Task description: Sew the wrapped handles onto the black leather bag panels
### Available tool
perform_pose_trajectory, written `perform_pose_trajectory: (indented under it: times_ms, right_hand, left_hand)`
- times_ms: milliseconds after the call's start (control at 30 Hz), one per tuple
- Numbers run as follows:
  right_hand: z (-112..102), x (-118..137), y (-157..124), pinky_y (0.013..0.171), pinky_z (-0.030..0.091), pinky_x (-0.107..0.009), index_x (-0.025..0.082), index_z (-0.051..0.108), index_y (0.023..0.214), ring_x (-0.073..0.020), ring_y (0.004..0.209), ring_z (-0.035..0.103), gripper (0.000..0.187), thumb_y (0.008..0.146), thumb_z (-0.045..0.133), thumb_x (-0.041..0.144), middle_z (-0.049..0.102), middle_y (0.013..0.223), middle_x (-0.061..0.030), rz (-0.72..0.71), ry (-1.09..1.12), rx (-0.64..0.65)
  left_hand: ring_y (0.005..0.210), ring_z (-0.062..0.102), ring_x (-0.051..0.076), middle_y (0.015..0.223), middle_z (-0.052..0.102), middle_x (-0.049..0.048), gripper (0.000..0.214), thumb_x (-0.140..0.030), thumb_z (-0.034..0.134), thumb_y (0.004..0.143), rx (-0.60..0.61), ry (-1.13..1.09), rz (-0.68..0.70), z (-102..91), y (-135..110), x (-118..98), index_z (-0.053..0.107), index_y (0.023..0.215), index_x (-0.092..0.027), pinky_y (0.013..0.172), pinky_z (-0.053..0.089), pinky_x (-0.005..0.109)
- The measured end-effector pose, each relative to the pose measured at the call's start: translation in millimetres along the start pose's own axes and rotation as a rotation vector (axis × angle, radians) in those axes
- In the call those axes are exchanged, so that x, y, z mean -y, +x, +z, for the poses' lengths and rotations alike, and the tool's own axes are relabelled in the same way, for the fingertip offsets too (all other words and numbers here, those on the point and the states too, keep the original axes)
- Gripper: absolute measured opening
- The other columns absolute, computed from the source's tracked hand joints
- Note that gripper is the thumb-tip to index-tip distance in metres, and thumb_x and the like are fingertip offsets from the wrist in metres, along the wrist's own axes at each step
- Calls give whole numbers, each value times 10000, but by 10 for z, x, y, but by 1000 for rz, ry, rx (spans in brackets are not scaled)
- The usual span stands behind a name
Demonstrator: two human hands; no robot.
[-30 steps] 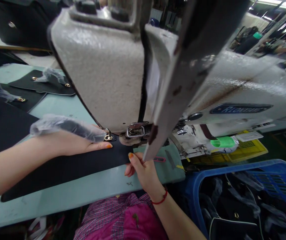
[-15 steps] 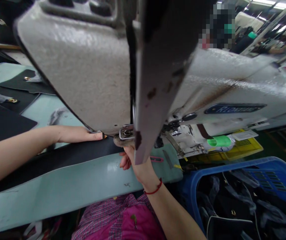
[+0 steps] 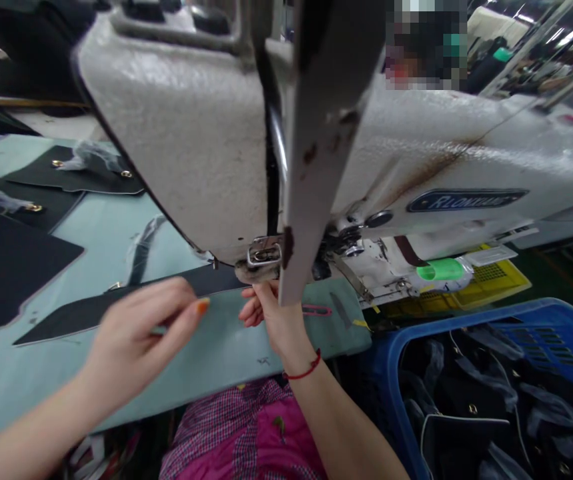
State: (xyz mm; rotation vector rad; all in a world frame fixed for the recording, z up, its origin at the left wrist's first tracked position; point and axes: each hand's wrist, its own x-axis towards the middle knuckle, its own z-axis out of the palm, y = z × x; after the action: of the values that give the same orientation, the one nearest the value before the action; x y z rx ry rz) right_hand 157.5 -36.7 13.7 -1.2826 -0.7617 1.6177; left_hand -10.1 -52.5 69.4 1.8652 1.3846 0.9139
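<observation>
A black leather piece [image 3: 116, 303] lies on the pale green table [image 3: 26, 373], with one end under the presser foot [image 3: 261, 257] of the grey sewing machine [image 3: 206, 153]. My left hand [image 3: 141, 333] hovers over the piece's near edge, fingers loosely curled, thumb and forefinger close together, with nothing visibly in them. My right hand [image 3: 271, 313], a red cord at its wrist, reaches up beside the presser foot. Its fingers are partly hidden behind the machine's front bar [image 3: 311, 153] and seem to pinch the piece's end.
More black leather pieces [image 3: 11, 260] with gold rings lie at the table's left, some under clear plastic. A blue crate [image 3: 496, 387] of dark pieces stands at the lower right. A yellow tray [image 3: 481, 287] and green spool [image 3: 441, 270] sit behind the machine.
My left hand has lifted off the leather piece and pulled back toward me. The piece has shifted under the foot, showing less of itself. The right hand stays by the presser foot.
</observation>
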Motion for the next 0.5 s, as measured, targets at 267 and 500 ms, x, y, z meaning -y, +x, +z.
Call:
perform_pose_trajectory:
  times_ms: [267,500]
  right_hand:
    - [-40,-34,40,385,416,-172,138,633,702,-83,336,511,438,851,538,539,612,463,1,-82,-78,39]
    - [-83,-86,-128,424,445,-184,152,614,729,-91,374,537,461,884,507,572,632,497,-12,-137,-73,18]
  left_hand:
    - [480,417,96,479,472,-21,454,-577,671,732,108,-938,-662,738,128,266,681,692,-125,481,335,213]
    - [672,612,152,724,717,53,342,-446,824,594,-11,-887,-793,707,295,335,730,683,-129,690,499,265]
